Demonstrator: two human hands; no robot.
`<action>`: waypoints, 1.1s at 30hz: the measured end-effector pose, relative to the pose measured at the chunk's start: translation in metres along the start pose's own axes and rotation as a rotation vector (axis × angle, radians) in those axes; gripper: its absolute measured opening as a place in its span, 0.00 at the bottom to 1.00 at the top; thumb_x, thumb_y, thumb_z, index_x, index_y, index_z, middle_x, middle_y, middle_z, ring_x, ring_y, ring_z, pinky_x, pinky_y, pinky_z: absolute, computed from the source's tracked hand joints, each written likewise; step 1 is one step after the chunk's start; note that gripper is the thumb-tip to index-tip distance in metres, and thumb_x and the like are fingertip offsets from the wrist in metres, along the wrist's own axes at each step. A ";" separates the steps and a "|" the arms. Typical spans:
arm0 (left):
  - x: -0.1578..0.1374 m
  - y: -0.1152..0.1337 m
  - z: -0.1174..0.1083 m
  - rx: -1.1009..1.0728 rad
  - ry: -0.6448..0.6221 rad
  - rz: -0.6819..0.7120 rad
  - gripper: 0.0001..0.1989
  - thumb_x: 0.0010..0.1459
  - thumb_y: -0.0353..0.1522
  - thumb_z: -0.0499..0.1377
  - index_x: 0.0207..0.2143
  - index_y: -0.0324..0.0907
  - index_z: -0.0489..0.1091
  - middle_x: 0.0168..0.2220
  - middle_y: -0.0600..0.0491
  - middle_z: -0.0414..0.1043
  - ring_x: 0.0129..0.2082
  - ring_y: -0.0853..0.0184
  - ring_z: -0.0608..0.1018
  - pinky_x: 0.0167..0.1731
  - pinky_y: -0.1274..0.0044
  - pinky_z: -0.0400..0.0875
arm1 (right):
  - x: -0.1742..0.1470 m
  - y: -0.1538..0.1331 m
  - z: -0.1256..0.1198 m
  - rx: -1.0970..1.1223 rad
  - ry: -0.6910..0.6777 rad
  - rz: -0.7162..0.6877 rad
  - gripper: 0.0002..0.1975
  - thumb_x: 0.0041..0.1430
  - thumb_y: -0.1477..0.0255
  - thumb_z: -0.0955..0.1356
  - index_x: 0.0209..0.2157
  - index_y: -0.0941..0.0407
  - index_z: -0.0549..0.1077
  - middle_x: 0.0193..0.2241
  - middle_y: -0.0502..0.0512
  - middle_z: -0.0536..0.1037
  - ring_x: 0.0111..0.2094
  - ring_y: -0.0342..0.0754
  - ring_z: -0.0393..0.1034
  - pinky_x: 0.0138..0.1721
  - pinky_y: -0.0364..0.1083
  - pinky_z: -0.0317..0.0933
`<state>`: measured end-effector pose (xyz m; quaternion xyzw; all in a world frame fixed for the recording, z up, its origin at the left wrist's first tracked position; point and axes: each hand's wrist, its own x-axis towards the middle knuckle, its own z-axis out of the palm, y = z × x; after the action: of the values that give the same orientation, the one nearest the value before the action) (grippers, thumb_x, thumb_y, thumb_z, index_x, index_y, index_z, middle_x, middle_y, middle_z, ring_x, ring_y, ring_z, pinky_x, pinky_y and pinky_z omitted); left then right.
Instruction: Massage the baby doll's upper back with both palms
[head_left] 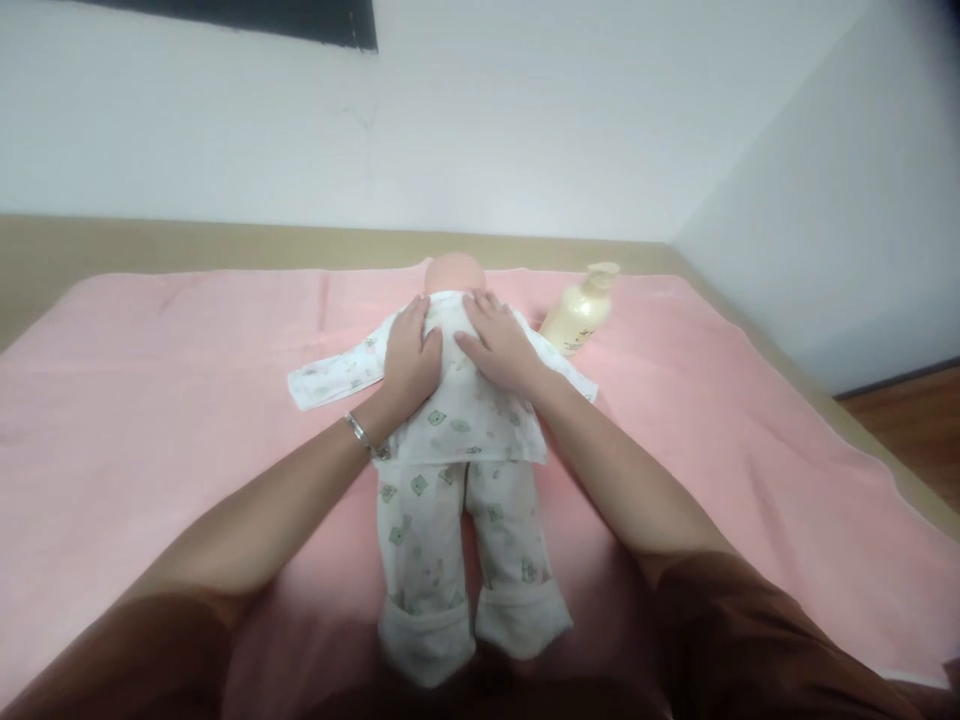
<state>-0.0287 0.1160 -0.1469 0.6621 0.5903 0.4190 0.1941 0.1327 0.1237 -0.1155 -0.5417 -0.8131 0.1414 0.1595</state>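
A baby doll [456, 272] lies on a pink blanket [225, 430], its bald head toward the wall and no face showing. It wears a white printed top [465, 415] and matching trousers [424, 535] with turned-up cuffs. My left hand [412, 355] rests flat on the left side of the doll's upper body, fingers stretched toward the head. On the other side my right hand [499, 345] lies flat with its fingers slightly spread. Neither hand grasps anything. The doll's sleeves reach out to both sides, the right one partly behind my right hand and forearm.
A cream pump bottle [581, 312] appears tilted on the blanket beyond the doll's right-hand sleeve. The blanket covers a tan surface [225, 245] that meets a white wall [480, 140]. Wooden floor [915, 420] shows past the right edge.
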 end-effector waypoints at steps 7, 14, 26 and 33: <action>-0.007 0.018 -0.001 0.363 -0.135 0.153 0.31 0.66 0.32 0.41 0.66 0.23 0.60 0.71 0.33 0.56 0.74 0.47 0.56 0.75 0.55 0.50 | -0.002 -0.003 -0.003 -0.116 0.019 0.089 0.35 0.73 0.61 0.54 0.71 0.71 0.51 0.72 0.75 0.52 0.75 0.65 0.46 0.74 0.62 0.44; 0.019 0.020 -0.019 0.355 -0.230 0.075 0.17 0.61 0.32 0.45 0.46 0.37 0.69 0.52 0.39 0.74 0.55 0.51 0.74 0.61 0.56 0.70 | -0.033 -0.041 -0.006 -0.465 -0.004 0.014 0.31 0.74 0.69 0.53 0.70 0.74 0.53 0.65 0.84 0.62 0.68 0.70 0.60 0.67 0.62 0.56; -0.024 0.040 -0.014 0.615 -0.298 0.342 0.28 0.66 0.27 0.38 0.62 0.20 0.62 0.66 0.29 0.63 0.71 0.49 0.63 0.73 0.56 0.57 | 0.000 -0.008 -0.002 -0.306 0.050 -0.130 0.27 0.73 0.74 0.49 0.58 0.76 0.67 0.63 0.79 0.66 0.66 0.63 0.60 0.71 0.60 0.51; 0.008 0.030 -0.021 0.448 -0.323 0.093 0.26 0.64 0.31 0.42 0.59 0.31 0.65 0.65 0.36 0.66 0.68 0.50 0.66 0.71 0.56 0.60 | -0.005 -0.017 -0.009 -0.102 0.045 -0.041 0.22 0.70 0.71 0.59 0.60 0.69 0.67 0.63 0.72 0.69 0.65 0.61 0.63 0.68 0.58 0.57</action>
<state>-0.0272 0.1116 -0.1100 0.7731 0.5986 0.1753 0.1150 0.1241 0.1132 -0.1005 -0.5354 -0.8264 0.0839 0.1528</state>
